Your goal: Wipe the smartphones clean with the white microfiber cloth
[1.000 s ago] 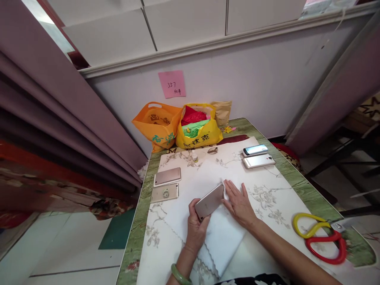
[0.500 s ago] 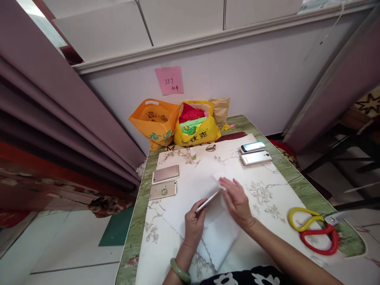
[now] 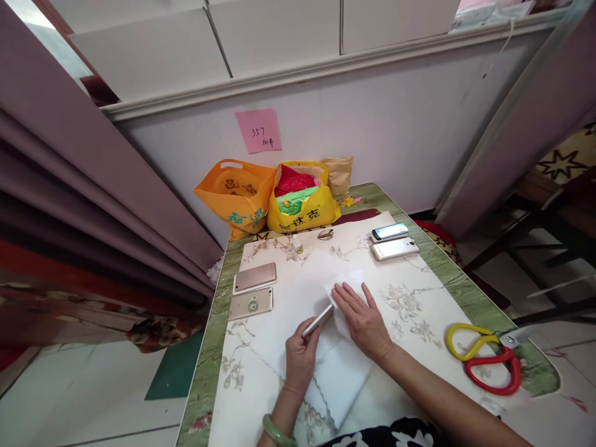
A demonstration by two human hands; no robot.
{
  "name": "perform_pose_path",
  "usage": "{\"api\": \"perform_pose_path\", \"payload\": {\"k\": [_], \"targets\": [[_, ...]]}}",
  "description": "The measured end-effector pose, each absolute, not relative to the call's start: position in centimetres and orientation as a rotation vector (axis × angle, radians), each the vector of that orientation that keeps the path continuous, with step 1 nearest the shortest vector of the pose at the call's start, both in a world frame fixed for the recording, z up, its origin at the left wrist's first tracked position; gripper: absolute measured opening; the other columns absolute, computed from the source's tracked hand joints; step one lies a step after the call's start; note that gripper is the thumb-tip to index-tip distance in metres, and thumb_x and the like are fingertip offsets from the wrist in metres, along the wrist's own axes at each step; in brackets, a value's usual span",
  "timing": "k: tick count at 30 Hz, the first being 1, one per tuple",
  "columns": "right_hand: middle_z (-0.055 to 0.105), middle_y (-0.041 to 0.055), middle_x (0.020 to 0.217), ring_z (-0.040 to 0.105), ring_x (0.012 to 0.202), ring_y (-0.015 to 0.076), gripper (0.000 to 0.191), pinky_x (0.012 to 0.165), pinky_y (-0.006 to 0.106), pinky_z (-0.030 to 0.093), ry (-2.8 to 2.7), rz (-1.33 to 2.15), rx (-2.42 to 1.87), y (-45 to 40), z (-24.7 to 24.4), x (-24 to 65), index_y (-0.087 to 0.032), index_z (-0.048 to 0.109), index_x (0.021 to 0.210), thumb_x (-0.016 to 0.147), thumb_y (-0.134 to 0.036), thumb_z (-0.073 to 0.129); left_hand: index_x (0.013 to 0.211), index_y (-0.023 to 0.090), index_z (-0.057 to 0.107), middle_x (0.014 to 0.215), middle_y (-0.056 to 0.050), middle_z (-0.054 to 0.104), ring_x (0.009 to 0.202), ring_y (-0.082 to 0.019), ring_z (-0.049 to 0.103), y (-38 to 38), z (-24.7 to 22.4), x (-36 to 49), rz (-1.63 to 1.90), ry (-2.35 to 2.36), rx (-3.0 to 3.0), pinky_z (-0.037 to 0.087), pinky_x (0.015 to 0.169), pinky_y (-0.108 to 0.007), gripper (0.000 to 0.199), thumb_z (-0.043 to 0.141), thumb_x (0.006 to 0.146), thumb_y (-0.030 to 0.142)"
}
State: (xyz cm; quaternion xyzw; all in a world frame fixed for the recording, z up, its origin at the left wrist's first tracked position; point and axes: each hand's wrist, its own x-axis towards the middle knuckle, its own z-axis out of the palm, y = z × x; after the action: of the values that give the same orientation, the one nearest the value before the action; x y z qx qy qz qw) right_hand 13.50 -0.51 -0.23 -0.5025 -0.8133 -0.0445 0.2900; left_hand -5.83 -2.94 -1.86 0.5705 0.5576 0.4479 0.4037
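Near the table's middle, my left hand (image 3: pixel 300 357) grips a thin phone (image 3: pixel 318 321) by its lower end, the phone tilted with its edge toward me. My right hand (image 3: pixel 363 320), fingers stretched and thumb apart, lies on a small white cloth (image 3: pixel 347 285) beside the phone's upper end. Beneath both hands a larger white cloth (image 3: pixel 342 372) is spread on the flowered tablecloth. Two phones, a rose one (image 3: pixel 255 277) and a gold one (image 3: pixel 251 303), lie to the left. Two more, a blue-lit one (image 3: pixel 390 232) and a silver one (image 3: pixel 395 249), are at the right.
Large scissors (image 3: pixel 487 357) with yellow and red handles lie at the right edge. An orange bag (image 3: pixel 237 198) and a yellow bag (image 3: pixel 305 211) stand at the back, near a brown packet (image 3: pixel 339 176). A small bottle (image 3: pixel 297 244) and glasses (image 3: pixel 325 234) are on the tablecloth.
My right hand has flattened lower over the small cloth, which now shows more above the fingers. My left hand still holds the phone. The whole view has shifted slightly.
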Motion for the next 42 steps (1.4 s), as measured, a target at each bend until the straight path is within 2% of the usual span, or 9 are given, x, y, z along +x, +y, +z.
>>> {"api": "perform_pose_path", "payload": {"k": [5,10,15,23,26,29,32,37,42], "targets": [[0.041,0.0075,0.148,0.022,0.142,0.0263,0.055,0.115,0.060,0.013,-2.210,-0.134,-1.262,-1.9,-0.3,11.2,-0.015,0.030,0.147,0.093,-0.008,0.035,0.106,0.016,0.068,0.097,-0.007,0.073,0.086,-0.020,0.067,-3.1,-2.2,-6.0,1.133,1.403,1.445,0.053,0.080,-0.030,0.031,0.061,0.082,0.034],[0.040,0.0054,0.148,0.027,0.141,0.0200,0.053,0.118,0.053,0.010,-2.421,-0.047,-0.958,-2.7,-0.3,9.8,-0.018,0.031,0.147,0.094,-0.012,0.033,0.086,0.013,0.069,0.074,-0.004,0.071,0.069,-0.018,0.064,-3.1,-2.1,-6.2,1.105,1.456,1.472,0.053,0.067,-0.029,0.026,0.057,0.084,0.036],[0.037,0.0063,0.150,0.026,0.141,0.0225,0.061,0.117,0.054,0.016,-2.252,0.039,-1.224,-1.5,-0.6,12.0,-0.021,0.022,0.150,0.092,-0.009,0.035,0.106,0.015,0.068,0.097,-0.005,0.073,0.088,-0.020,0.066,-2.9,-1.8,-6.0,1.111,1.414,1.443,0.052,0.082,-0.030,0.031,0.061,0.082,0.035],[0.019,0.0106,0.157,0.020,0.143,0.0236,0.070,0.113,0.048,0.031,-1.844,0.336,-1.392,-1.3,-2.0,11.8,-0.019,0.002,0.153,0.094,-0.022,0.039,0.105,0.016,0.069,0.093,-0.004,0.072,0.083,-0.017,0.065,-2.9,-1.8,-5.9,1.111,1.390,1.379,0.051,0.078,-0.025,0.032,0.064,0.081,0.037],[0.024,0.0123,0.155,0.028,0.141,0.0243,0.071,0.113,0.052,0.027,-1.850,0.368,-1.424,-1.1,-2.9,11.9,-0.019,-0.001,0.153,0.094,-0.024,0.039,0.102,0.016,0.070,0.085,-0.002,0.071,0.074,-0.015,0.062,-2.9,-1.4,-5.9,1.101,1.374,1.358,0.050,0.071,-0.023,0.032,0.065,0.080,0.038],[0.042,0.0127,0.147,0.031,0.139,0.0303,0.068,0.112,0.065,0.015,-1.910,0.282,-1.518,-1.0,-3.7,12.4,-0.019,0.010,0.152,0.093,-0.024,0.042,0.099,0.015,0.070,0.078,-0.001,0.070,0.069,-0.013,0.060,-2.8,-1.3,-6.0,1.103,1.390,1.347,0.049,0.067,-0.022,0.031,0.066,0.079,0.039],[0.056,0.0114,0.134,0.030,0.138,0.0343,0.060,0.109,0.070,0.009,-1.880,0.188,-1.587,-1.1,-4.2,12.8,-0.020,0.030,0.147,0.090,-0.025,0.048,0.100,0.015,0.070,0.082,-0.002,0.071,0.073,-0.015,0.062,-2.8,-1.5,-6.0,1.104,1.396,1.323,0.050,0.069,-0.023,0.034,0.067,0.077,0.040],[0.065,0.0087,0.120,0.044,0.131,0.0302,0.043,0.107,0.071,0.014,-1.713,0.274,-1.600,-0.2,-4.2,13.1,-0.023,0.051,0.131,0.090,-0.017,0.043,0.105,0.015,0.067,0.088,-0.004,0.072,0.080,-0.017,0.066,-2.9,-2.2,-6.1,1.078,1.383,1.317,0.052,0.074,-0.025,0.037,0.069,0.076,0.039],[0.062,0.0063,0.128,0.049,0.128,0.0231,0.049,0.110,0.060,0.027,-1.731,0.287,-1.454,0.4,-1.7,13.1,-0.025,0.048,0.135,0.091,-0.010,0.035,0.106,0.015,0.067,0.089,-0.005,0.073,0.080,-0.019,0.067,-3.0,-2.3,-6.0,1.082,1.406,1.340,0.054,0.076,-0.027,0.036,0.067,0.077,0.037]]}}
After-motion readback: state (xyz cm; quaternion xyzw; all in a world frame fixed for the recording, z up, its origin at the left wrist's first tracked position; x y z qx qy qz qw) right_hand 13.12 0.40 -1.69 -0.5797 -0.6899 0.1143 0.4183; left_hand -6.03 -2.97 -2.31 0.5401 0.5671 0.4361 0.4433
